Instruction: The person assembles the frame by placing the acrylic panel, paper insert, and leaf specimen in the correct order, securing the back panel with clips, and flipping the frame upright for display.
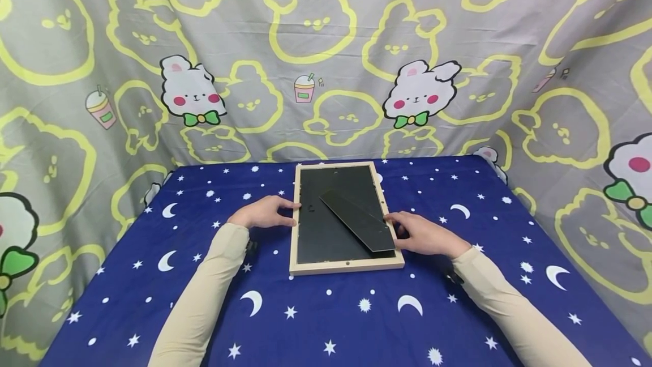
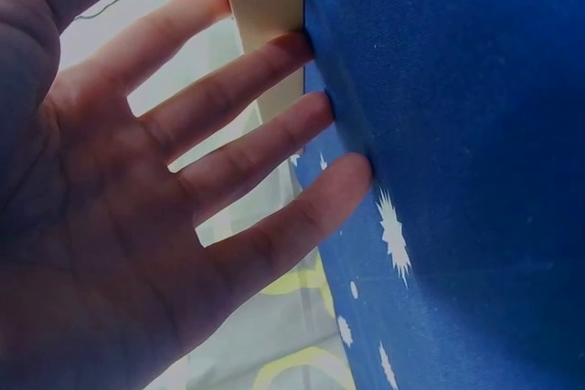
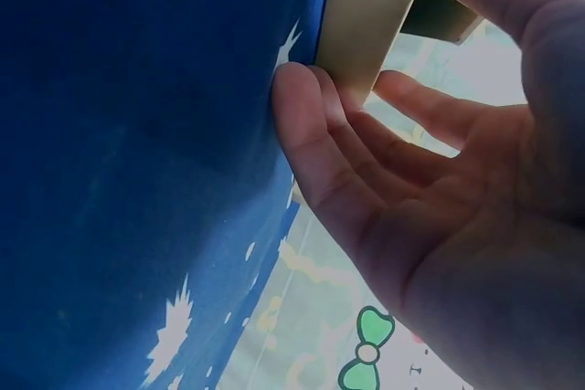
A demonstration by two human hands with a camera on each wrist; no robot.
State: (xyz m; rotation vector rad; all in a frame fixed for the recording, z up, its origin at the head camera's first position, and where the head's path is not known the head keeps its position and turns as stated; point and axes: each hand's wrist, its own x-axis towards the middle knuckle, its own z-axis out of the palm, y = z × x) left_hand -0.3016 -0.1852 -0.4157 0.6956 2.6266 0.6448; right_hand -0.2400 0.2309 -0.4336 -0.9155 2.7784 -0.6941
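Note:
A picture frame point(image 1: 351, 266) with a pale wooden rim lies face down on the table. Its black backing board point(image 1: 318, 242) faces up, and a black easel stand point(image 1: 356, 223) slants across it. My left hand point(image 1: 265, 212) is at the frame's left side, its fingertips against the wooden edge; the left wrist view shows those fingers spread and nearly straight. On the opposite side, my right hand point(image 1: 425, 235) touches the right edge. In the right wrist view its slightly bent fingers point(image 3: 315, 125) meet the frame's side wall point(image 3: 370, 25), with the thumb near the upper edge.
A dark blue cloth point(image 1: 326, 316) with white moons and stars covers the table. Behind and beside it hangs a grey curtain point(image 1: 346, 33) printed with yellow outlines and white rabbits. A small metal hanger point(image 1: 311, 208) sits on the backing board's left.

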